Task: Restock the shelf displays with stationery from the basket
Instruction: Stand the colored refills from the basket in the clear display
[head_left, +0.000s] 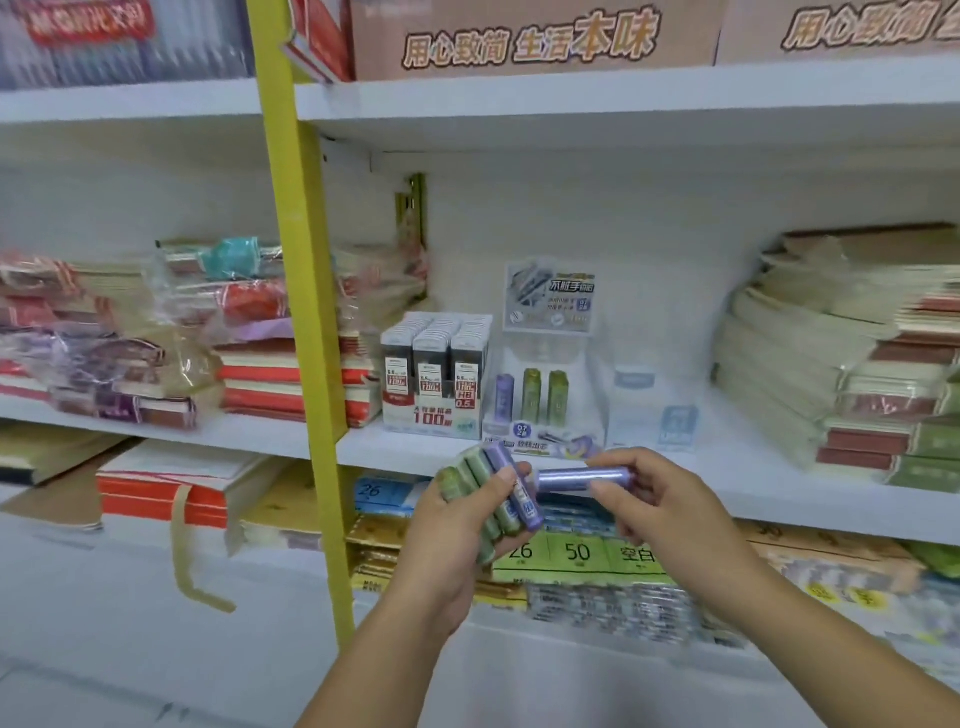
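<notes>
**Tubes held at the shelf's front edge**

The left hand grips a bundle of tubes (green and purple). The right hand pinches one purple tube in its fingers, level, just beside the bundle. Both hover at the shelf front edge, below the display holding three upright tubes.

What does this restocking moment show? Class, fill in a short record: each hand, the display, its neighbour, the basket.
Left hand: grips a bundle of green and purple tubes
Right hand: pinches one purple tube, lying sideways
Clear display: on the middle shelf, holds one purple and two green tubes upright
Left of it: grey refill box
Basket: not in view
</notes>
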